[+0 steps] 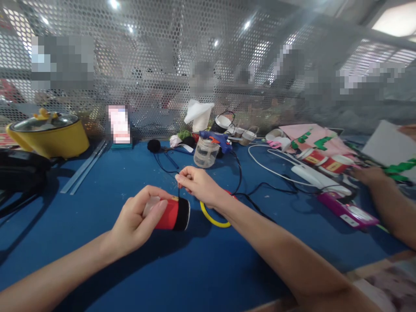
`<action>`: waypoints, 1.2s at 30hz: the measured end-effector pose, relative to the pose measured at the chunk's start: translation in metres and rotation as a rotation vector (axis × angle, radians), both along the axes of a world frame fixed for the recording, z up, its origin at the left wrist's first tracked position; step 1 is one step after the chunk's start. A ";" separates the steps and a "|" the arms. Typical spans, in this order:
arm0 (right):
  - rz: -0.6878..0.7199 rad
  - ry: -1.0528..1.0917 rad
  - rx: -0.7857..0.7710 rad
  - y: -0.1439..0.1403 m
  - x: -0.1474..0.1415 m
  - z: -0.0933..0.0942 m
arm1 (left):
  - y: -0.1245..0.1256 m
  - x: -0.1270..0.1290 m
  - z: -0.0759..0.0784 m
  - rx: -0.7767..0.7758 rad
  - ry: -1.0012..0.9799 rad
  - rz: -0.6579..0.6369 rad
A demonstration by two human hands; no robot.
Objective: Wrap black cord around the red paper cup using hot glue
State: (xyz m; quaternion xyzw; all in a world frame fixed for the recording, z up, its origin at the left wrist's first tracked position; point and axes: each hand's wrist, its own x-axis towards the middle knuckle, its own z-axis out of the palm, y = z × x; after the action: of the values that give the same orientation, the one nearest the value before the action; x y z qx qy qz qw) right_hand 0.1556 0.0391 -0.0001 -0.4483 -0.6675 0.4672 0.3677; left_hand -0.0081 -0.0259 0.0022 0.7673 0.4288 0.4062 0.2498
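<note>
My left hand (134,219) is wrapped around a red paper cup (167,215) lying on its side in the air above the blue table, its rim facing right. Black yarn (182,215) covers a band of the cup next to the rim. Just above, my right hand (197,184) pinches the yarn strand, which rises taut from the band. From there the strand runs back to a black yarn ball (154,146). A yellow ring (216,222) lies partly hidden beneath my right forearm.
Behind my hands, a blue glue gun (217,139) rests on a clear jar (206,154). A yellow pot (52,134), glue sticks (85,167) and a phone (119,123) stand left. Cables and a purple power strip (347,211) lie right, near another person's arm (390,201).
</note>
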 end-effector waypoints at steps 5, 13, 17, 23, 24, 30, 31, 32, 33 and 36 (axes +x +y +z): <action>0.013 -0.049 -0.032 -0.004 -0.004 -0.001 | 0.000 0.000 0.000 0.047 -0.023 -0.008; 0.038 -0.060 -0.046 -0.003 -0.007 -0.007 | -0.001 -0.001 0.002 0.085 -0.036 0.004; 0.070 -0.040 -0.082 -0.002 -0.008 -0.014 | 0.000 0.000 0.002 0.084 -0.039 0.042; 0.137 0.083 -0.256 -0.002 -0.011 -0.022 | 0.000 -0.001 0.002 0.061 -0.076 0.087; 0.146 0.084 -0.264 -0.002 -0.011 -0.023 | 0.000 -0.002 0.002 0.047 -0.087 0.083; 0.129 0.007 -0.294 0.003 -0.009 -0.021 | 0.003 -0.001 0.003 -0.063 -0.252 0.088; 0.113 0.003 -0.285 0.004 -0.006 -0.018 | 0.004 -0.001 0.005 -0.069 -0.278 0.109; 0.091 0.000 -0.268 0.006 -0.003 -0.015 | 0.006 -0.001 0.006 -0.067 -0.297 0.136; 0.064 0.003 -0.250 0.008 0.000 -0.011 | 0.007 -0.002 0.007 -0.054 -0.310 0.168; 0.055 0.075 -0.286 0.007 0.008 0.004 | 0.012 -0.004 0.007 -0.013 -0.287 0.226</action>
State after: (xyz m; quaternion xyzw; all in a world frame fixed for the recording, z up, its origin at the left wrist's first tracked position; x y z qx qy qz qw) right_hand 0.1637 0.0457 0.0036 -0.4600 -0.5918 0.5838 0.3120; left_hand -0.0116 -0.0141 0.0096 0.6468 0.4747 0.5343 0.2661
